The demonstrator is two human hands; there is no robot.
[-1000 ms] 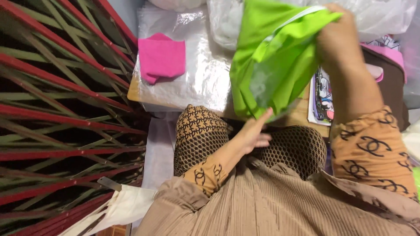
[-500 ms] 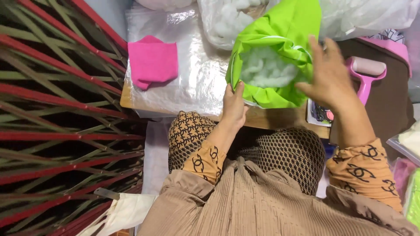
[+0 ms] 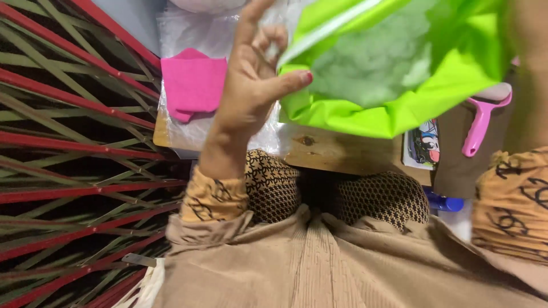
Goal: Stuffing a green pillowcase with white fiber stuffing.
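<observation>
A bright green fabric cover (image 3: 394, 108) is held up over the wooden table edge (image 3: 337, 151), and pale stuffing shows through it. My left hand (image 3: 251, 85) is raised at the cover's left edge. Its thumb presses on the green fabric, its middle fingers curl at the white-trimmed opening, and its index finger points up. My right forearm (image 3: 528, 63) rises behind the cover's right side. The right hand itself is cut off by the top of the frame. My patterned sleeves and tan top fill the bottom of the view.
A folded pink cloth (image 3: 194, 85) lies on a clear plastic sheet (image 3: 182, 134) on the table's left. A pink-handled tool (image 3: 478, 126) and a picture card (image 3: 425, 144) sit to the right, with a blue object (image 3: 444, 202) below. A red and green woven mat (image 3: 68, 148) fills the left.
The green cover has been lifted closer to the camera and now fills the upper right. My left hand rose from the cover's lower edge to its left opening. My right hand went out of frame.
</observation>
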